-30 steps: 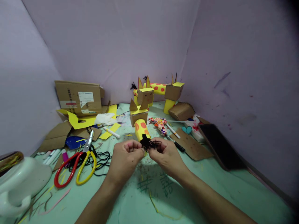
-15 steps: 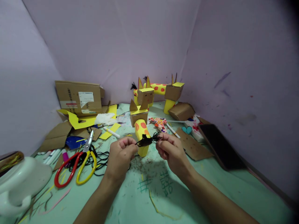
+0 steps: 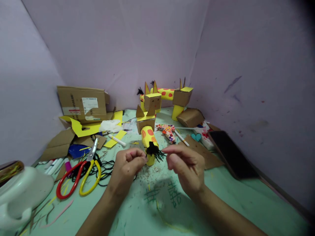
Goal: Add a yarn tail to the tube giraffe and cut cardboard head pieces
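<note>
Between my hands hangs a black yarn tassel (image 3: 153, 149), its loose strands fanning to the right. The fingertips of my left hand (image 3: 130, 164) pinch the short end on its left side. My right hand (image 3: 185, 165) holds nothing; its index finger stretches toward the fringe and the thumb is apart from it. Whether that fingertip touches the strands I cannot tell. Just behind the tassel stands a paper-tube animal (image 3: 148, 135), yellow with orange spots, with a cardboard head facing away. The tassel covers part of its near end.
Scissors (image 3: 86, 173) lie on tangled black yarn (image 3: 107, 168) at left, near a white mug (image 3: 31, 186). Two more spotted animals, one with a boxy head (image 3: 182, 97), stand behind. A phone (image 3: 232, 154) and cardboard (image 3: 209, 154) lie right. A cardboard box (image 3: 82, 105) stands back left.
My right hand has let go of the tassel's strands and its fingers have spread. The fringe now droops and fans out. My left hand keeps its pinch.
</note>
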A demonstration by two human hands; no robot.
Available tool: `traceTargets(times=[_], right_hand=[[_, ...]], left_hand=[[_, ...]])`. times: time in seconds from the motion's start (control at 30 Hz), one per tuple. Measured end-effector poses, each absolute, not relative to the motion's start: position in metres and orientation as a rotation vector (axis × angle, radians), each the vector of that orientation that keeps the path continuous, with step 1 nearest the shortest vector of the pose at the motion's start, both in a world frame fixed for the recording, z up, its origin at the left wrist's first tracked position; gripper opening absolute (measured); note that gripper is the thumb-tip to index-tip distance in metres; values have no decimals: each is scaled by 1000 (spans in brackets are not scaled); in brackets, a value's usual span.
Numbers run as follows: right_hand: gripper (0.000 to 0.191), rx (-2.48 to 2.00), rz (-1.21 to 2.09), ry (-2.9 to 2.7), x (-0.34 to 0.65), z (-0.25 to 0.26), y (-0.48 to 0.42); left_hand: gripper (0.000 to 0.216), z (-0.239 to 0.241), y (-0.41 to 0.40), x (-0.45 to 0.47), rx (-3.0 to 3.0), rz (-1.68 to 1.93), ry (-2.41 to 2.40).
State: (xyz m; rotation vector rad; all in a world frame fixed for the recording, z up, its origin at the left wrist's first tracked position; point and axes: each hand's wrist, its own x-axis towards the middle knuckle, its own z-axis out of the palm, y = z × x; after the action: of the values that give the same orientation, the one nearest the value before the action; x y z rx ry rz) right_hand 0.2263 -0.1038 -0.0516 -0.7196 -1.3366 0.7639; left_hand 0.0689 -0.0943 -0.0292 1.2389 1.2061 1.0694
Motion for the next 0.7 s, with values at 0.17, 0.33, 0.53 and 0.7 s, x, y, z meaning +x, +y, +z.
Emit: traceTargets(times=[0.17,0.33,0.53,0.7], right_hand=[[15,-972,832,-1523,220,-49,-99],[14,-1065,1061,-1413,217,-49,-93],[9,-1080,1191,-1371,215,-48,-91],[4,-1084,1190,-1387,214,-48,-89]], left_hand=[[14,-26,-96,71,1246,1055,1245],[16,-21,-99,72,1309,1006,1277],[14,-21,-96,76,1382,993,1325],[14,-23,-96,76,1403,980,1338]])
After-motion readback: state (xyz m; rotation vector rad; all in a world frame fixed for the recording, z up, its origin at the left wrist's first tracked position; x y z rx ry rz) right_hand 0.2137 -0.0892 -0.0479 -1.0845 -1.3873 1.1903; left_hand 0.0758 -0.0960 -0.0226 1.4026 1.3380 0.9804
